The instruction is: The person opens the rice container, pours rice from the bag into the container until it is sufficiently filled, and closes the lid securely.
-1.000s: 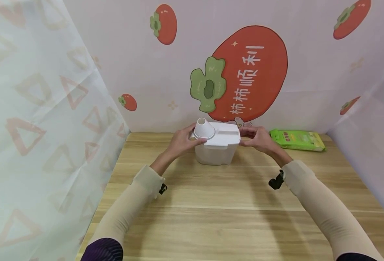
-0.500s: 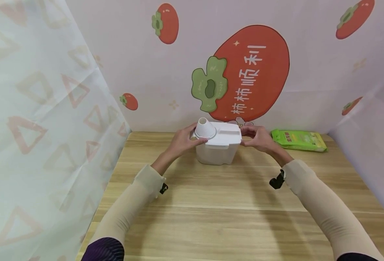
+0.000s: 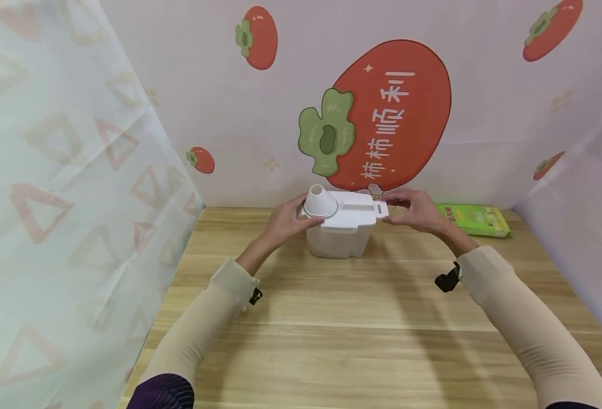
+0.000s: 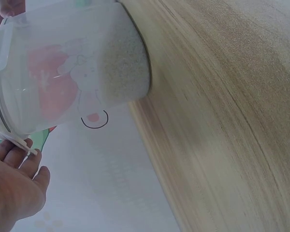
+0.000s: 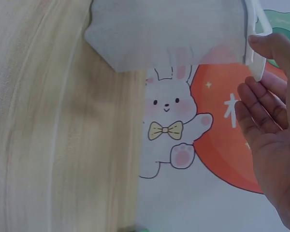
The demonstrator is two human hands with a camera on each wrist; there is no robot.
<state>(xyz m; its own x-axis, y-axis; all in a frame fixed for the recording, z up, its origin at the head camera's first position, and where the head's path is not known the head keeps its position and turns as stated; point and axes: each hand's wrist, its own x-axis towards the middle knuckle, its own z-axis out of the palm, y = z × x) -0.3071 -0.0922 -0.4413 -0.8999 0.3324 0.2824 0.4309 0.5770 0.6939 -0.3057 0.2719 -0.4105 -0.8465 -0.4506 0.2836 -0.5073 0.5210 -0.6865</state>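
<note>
Behind it all I see the back wall (image 3: pixel 204 102), printed with persimmons, and in front of it the wooden table (image 3: pixel 321 352). The translucent container (image 3: pixel 335 244) stands upright near the table's back edge, about midway between the back corners; pale, grainy contents show in its lower part. Well to its right, by the back right corner, a green packet (image 3: pixel 477 221) lies flat. The left hand (image 3: pixel 287 220) grips the left end of the white lid (image 3: pixel 352 217) — thumb along the front, other fingers curled round the end. The right hand (image 3: pixel 417 211) has thumb and forefinger pinching the side flap (image 3: pixel 381 209), which juts out at the lid's right end — a white cone (image 3: pixel 318 201) rises from the left.
</note>
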